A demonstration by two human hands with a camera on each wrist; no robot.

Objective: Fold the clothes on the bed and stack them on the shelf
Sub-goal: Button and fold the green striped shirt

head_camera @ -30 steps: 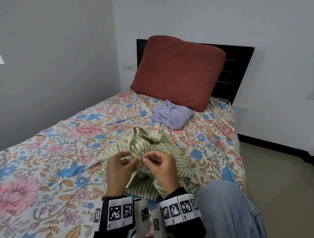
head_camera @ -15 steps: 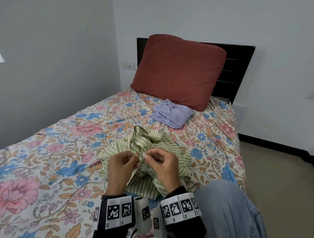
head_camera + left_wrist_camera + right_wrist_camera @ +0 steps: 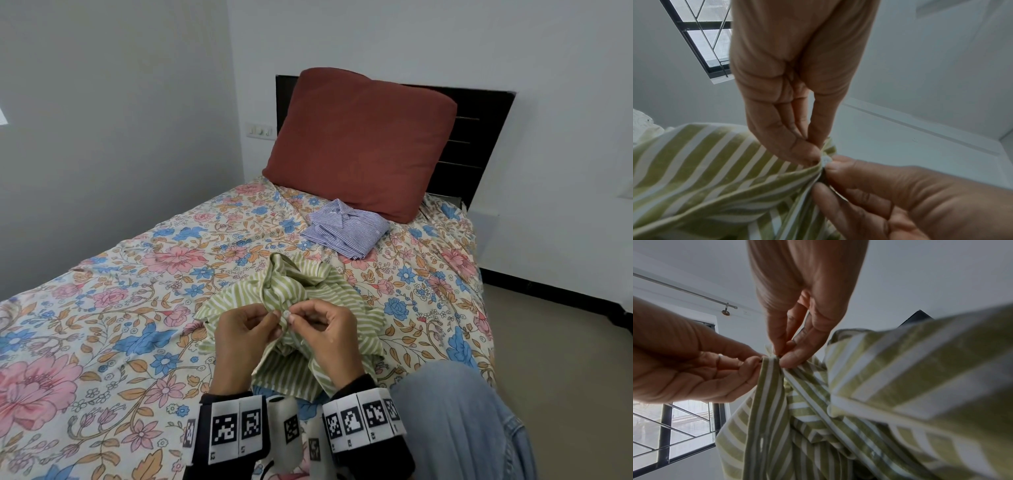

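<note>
A crumpled green-and-white striped shirt lies on the flowered bed in front of me. My left hand and right hand meet over it, each pinching the shirt's front edge at a small white button. In the left wrist view the left hand pinches striped cloth beside the button, with the right hand's thumb against it. The right wrist view has the right hand pinching the shirt opposite the left hand's fingers. A folded blue-striped shirt lies near the pillow.
A large red pillow leans on the dark headboard. White walls close the left side and the head of the bed. My knee in blue jeans is at the lower right, with bare floor beyond. No shelf is in view.
Both hands stay at the same spot pinching the shirt's front edge; only the fingertips have shifted slightly around the button.
</note>
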